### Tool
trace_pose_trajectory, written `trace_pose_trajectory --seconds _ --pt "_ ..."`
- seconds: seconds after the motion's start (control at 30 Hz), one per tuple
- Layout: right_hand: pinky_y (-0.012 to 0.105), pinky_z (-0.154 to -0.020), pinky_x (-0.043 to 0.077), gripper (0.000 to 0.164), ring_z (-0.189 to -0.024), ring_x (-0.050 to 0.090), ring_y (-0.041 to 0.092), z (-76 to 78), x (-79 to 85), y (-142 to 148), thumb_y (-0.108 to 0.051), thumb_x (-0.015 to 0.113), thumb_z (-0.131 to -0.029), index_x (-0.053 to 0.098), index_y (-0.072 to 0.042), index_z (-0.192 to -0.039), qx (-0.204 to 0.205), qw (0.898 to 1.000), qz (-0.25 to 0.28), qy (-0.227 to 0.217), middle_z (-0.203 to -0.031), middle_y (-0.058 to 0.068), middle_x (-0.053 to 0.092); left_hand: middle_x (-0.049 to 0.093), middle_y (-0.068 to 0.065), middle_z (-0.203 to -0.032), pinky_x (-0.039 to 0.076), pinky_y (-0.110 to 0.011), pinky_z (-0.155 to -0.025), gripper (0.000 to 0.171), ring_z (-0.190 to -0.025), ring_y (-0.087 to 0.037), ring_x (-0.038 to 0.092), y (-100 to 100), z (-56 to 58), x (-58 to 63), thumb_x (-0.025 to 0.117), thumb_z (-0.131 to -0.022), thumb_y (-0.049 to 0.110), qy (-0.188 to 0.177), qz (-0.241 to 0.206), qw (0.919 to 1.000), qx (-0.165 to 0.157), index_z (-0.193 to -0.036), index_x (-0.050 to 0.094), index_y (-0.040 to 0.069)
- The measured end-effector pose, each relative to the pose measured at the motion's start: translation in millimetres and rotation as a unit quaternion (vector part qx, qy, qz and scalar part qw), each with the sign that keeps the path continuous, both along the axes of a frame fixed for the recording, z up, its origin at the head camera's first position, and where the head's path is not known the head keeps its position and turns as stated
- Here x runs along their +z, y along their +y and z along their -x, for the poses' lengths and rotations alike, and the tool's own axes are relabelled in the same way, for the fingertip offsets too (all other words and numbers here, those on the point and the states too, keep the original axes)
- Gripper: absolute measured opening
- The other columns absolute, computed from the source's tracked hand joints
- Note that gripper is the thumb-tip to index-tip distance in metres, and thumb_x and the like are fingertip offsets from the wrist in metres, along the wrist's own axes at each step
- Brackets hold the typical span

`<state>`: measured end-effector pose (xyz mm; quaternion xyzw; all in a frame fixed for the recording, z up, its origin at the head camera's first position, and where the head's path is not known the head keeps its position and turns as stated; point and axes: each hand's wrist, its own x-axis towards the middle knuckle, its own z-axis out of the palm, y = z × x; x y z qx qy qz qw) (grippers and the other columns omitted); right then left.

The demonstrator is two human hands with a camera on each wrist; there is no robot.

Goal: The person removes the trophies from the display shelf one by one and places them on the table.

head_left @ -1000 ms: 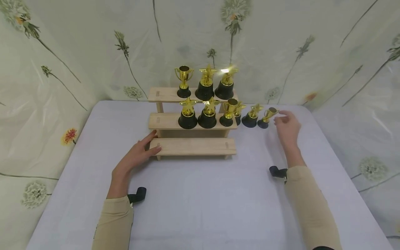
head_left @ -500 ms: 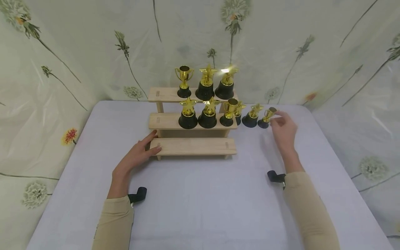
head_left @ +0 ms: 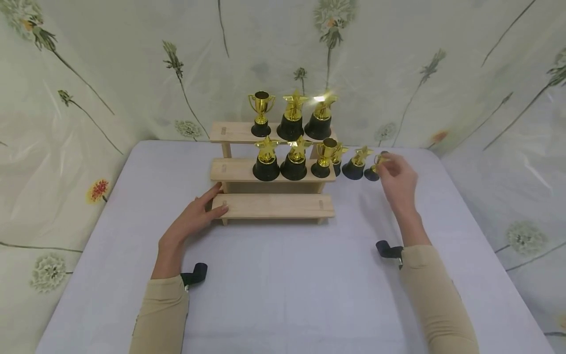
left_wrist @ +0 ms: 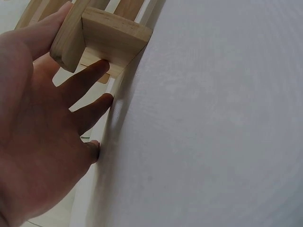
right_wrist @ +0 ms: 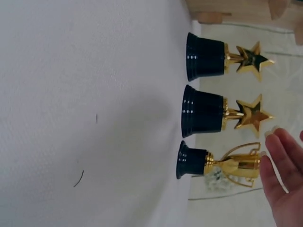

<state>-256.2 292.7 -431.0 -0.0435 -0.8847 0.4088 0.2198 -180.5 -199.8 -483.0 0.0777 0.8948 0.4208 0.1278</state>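
Observation:
My left hand (head_left: 194, 221) holds the left end of the bottom shelf of a three-tier wooden display stand (head_left: 274, 206). Its thumb lies on the board, and in the left wrist view fingers (left_wrist: 87, 80) reach under the wood. Farther right, my right hand (head_left: 400, 184) is at a small gold trophy cup (right_wrist: 236, 165) on a black base, which stands upright on the table. Fingertips are right at the cup's rim and relaxed. Beside the cup stand two star trophies (right_wrist: 206, 111), gold stars on black bases, one partly hidden behind the stand in the head view.
The top shelf (head_left: 234, 130) bears a trophy cup (head_left: 261, 110) and two star trophies. On the middle shelf (head_left: 230, 169) are two more star trophies (head_left: 267, 162) and a cup (head_left: 325, 157) at its right end. A floral curtain (head_left: 376, 64) hangs behind the white-covered table (head_left: 274, 285).
My right hand has moved left, from beside the trophy cup to its rim, and now covers part of it in the head view. The left hand and the stand have stayed put.

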Motion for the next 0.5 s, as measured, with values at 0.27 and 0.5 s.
trace_pose_trajectory --seconds 0.27,0.5 --pt "0.012 -0.072 0.049 0.027 -0.083 0.06 -0.001 -6.0 4.4 -13 -0.023 0.06 -0.089 0.062 -0.025 -0.116 0.03 0.999 -0.018 0.009 -0.098 0.005 0.068 0.015 0.012 -0.155 0.004 -0.051 -0.118 0.075 -0.145 -0.021 0.013 1 -0.5 0.8 0.05 -0.084 0.065 -0.015 0.004 0.9998 0.009 -0.146 0.013 0.042" --pt "0.013 -0.076 0.05 0.027 -0.088 0.062 0.006 -8.4 8.3 -22 -0.029 0.059 -0.09 0.061 -0.026 -0.117 0.051 0.998 -0.021 0.02 -0.098 0.002 0.067 0.015 0.012 -0.155 0.002 -0.05 -0.118 0.074 -0.145 -0.021 0.014 0 -0.4 0.8 0.049 -0.085 0.063 -0.007 0.009 0.9999 0.002 -0.146 0.013 0.041"
